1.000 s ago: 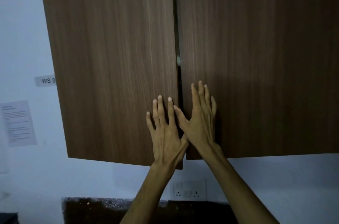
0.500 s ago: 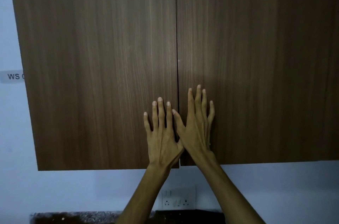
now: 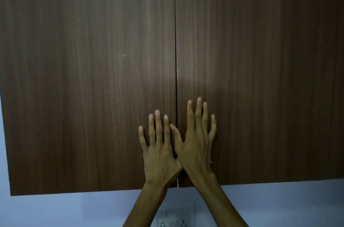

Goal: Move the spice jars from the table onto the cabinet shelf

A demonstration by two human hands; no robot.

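A dark wood wall cabinet fills the head view, both doors closed with a thin seam between them. My left hand (image 3: 159, 150) presses flat on the left door (image 3: 89, 78) near its lower inner corner, fingers straight and spread. My right hand (image 3: 198, 141) lies flat on the right door (image 3: 260, 78) beside the seam, its thumb crossing over onto the left hand's side. The shelf inside and the spice jars are hidden; no jar or table shows.
Below the cabinet runs a pale wall (image 3: 55, 210). A white socket plate (image 3: 173, 221) sits on it between my forearms at the bottom edge.
Both doors swung from slightly ajar to fully closed under my flat hands. The view has moved closer and up, so the wall label, paper notice and countertop have dropped out of sight.
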